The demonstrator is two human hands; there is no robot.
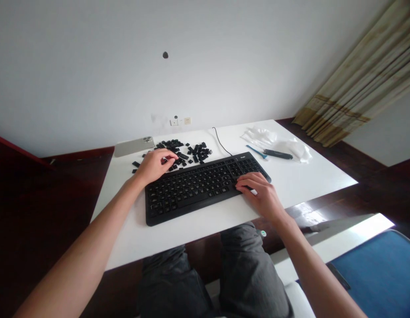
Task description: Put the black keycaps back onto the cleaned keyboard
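Keyboard (191, 190) lies slantwise on the white table (310, 176), bare key sockets showing. Right hand (257, 190) at its right part, fingers curled close together; cannot tell whether they grip anything. Left hand (156, 164) over the loose keycaps (198, 152) behind the keyboard, thumb and forefinger slightly parted; any hold unclear. Phone (133, 146) at back left. Blue tool (257, 151), black tool (278, 154), clear plastic (261, 136) at right.

A black keyboard (198, 185) lies toward the white bench (307, 185)'s near edge, the right hand (257, 189) on its right end. The left hand (155, 165) is over loose black keycaps (171, 144); a grey phone (132, 147) lies at the far left corner, crumpled plastic (259, 135) toward the far right.
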